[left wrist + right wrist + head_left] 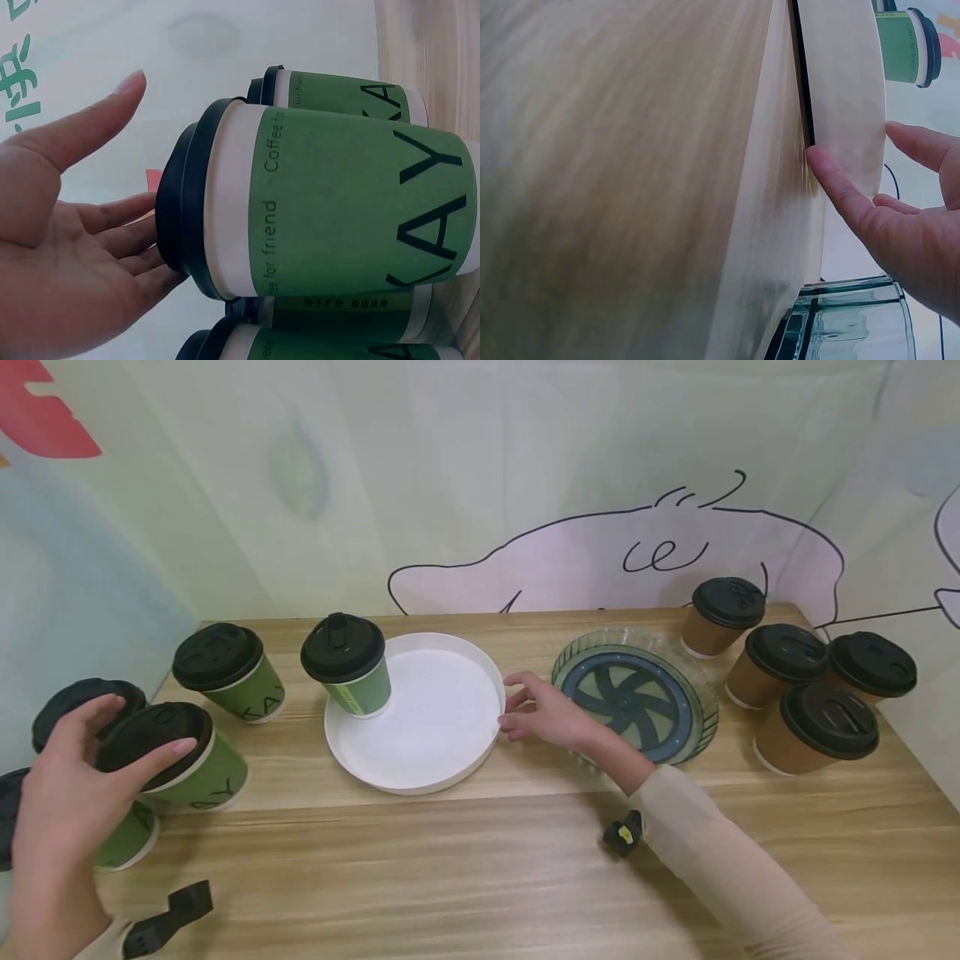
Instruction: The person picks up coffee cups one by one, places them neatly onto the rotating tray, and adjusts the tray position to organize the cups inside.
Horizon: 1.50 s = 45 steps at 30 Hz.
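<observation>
My left hand is spread beside the black lid of a green paper cup, thumb and fingers apart. In the left wrist view, the fingers lie by the lid of that green cup, and the thumb stands away from it. Fingertips of my right hand touch the right side of a white round tray. The right wrist view shows these fingers against the tray's wall. Another green lidded cup stands upright on the tray's left part.
Several more green lidded cups stand at the left. Right of the white tray lies a clear ribbed round tray with a blue spoked base. Several brown cups with black lids cluster at the table's right. A printed cloth hangs behind.
</observation>
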Each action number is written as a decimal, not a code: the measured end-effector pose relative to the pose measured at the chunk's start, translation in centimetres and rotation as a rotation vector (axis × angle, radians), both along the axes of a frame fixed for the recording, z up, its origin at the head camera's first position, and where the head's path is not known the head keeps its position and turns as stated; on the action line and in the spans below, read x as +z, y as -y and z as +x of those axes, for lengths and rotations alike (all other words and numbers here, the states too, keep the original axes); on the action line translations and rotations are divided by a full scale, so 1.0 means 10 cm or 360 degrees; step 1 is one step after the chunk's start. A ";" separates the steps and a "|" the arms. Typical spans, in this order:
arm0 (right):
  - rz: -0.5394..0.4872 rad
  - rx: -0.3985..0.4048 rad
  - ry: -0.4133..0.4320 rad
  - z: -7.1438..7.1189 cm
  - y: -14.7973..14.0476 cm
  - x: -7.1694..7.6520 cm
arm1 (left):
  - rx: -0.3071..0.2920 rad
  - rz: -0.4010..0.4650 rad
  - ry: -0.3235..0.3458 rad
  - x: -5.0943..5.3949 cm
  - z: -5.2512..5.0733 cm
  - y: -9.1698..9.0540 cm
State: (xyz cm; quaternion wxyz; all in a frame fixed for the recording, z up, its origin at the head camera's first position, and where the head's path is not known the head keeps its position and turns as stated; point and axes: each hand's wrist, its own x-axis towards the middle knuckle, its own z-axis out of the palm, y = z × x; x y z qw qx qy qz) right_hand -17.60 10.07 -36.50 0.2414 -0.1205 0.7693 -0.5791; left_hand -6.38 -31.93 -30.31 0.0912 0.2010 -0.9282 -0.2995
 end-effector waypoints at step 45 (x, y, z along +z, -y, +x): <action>0.0061 0.0011 -0.0067 0.00 0.00 -0.01 | -0.0011 -0.0076 0.0046 -0.76 -0.22 0.85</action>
